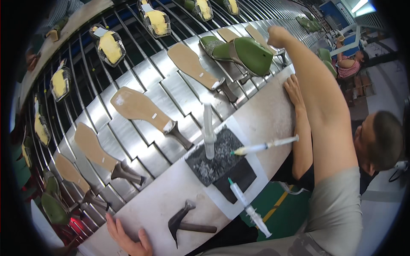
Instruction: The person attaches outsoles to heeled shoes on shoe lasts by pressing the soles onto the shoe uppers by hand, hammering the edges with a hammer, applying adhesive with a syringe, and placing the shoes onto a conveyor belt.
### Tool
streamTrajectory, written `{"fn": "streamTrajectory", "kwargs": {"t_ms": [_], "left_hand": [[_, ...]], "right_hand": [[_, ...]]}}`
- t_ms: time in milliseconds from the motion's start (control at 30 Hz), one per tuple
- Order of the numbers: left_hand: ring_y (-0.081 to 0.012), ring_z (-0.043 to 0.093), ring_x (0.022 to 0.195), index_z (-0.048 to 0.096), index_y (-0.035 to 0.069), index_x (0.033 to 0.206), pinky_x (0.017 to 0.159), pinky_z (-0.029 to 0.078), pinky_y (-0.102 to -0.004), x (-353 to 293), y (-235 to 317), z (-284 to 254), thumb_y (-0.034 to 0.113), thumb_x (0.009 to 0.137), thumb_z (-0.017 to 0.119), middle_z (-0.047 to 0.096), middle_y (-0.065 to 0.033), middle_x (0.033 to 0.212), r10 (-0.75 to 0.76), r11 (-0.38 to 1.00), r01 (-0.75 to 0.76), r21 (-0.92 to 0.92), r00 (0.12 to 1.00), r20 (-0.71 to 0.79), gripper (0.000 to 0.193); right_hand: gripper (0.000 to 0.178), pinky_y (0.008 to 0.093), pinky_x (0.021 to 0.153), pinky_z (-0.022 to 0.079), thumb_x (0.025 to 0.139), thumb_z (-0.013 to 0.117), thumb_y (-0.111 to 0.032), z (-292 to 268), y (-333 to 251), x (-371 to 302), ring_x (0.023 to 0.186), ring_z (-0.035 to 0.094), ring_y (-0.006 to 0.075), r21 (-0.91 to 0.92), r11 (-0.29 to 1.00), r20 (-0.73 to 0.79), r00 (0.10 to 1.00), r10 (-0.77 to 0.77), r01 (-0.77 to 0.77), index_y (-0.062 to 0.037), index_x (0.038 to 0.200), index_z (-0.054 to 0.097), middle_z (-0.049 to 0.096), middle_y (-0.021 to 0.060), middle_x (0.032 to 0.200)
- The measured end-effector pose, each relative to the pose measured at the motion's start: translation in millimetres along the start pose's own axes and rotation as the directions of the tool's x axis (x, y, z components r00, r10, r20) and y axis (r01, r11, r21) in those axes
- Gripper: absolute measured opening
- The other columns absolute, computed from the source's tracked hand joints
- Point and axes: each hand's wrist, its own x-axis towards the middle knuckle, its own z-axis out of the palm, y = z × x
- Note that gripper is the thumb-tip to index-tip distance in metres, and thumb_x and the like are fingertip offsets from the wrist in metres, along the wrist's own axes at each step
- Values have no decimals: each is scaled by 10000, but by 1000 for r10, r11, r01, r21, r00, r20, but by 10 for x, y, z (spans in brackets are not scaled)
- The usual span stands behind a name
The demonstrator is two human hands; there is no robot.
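The grey sleeve [337, 205] leads to the right hand [278, 36], curled, grip unclear, just above the crosswise green last's [255, 55] right end; the left hand [127, 239], open, lies far lower-left.

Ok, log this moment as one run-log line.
Left hand: open, over pale flat worktop | Right hand: beside glossy green shoe last, grip unclear | Worktop: dark-headed wooden-handled hammer

The left hand [128, 242] lies with fingers apart on the worktable [149, 205] near the cross-peen hammer [192, 226]; the right hand [278, 36] extends over the conveyor [136, 77] near the green shoe last [253, 55].
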Motion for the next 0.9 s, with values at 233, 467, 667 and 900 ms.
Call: {"fn": "streamTrajectory", "kwargs": {"t_ms": [233,467,667,900], "left_hand": [[-523,495,1389,524,-66,1456,1159,395,-615,210,64,-58,328,1026,648,494,-339,1530,-52,999,53,-11,998,44,596],[-521,532,1337,508,-31,1451,1113,428,-638,325,135,-26,367,1041,595,544,-322,1475,-79,996,78,40,996,34,579],[-535,567,1280,465,-25,1468,1061,474,-652,375,132,-102,375,1052,570,562,-322,1432,-61,994,56,98,997,56,586],[-513,533,1325,434,19,1527,1082,439,-650,317,56,-57,372,1035,562,531,-310,1468,-89,994,86,61,994,60,619]], "right_hand": [[571,489,1013,570,893,637,-147,947,60,397,1149,708,444,57,986,299,945,133,-157,45,1417,520,711,313,1238],[322,547,966,548,912,611,-178,1129,417,1064,1078,705,494,407,814,-21,886,462,-415,57,1127,661,721,334,1131],[711,514,1047,500,935,703,-536,282,-86,2086,1184,666,493,756,617,-109,889,446,-217,61,1304,588,695,341,1226],[851,497,1056,543,874,774,-544,40,-918,2718,1247,647,482,381,861,-46,923,382,-338,48,1378,428,607,390,1330]]}}
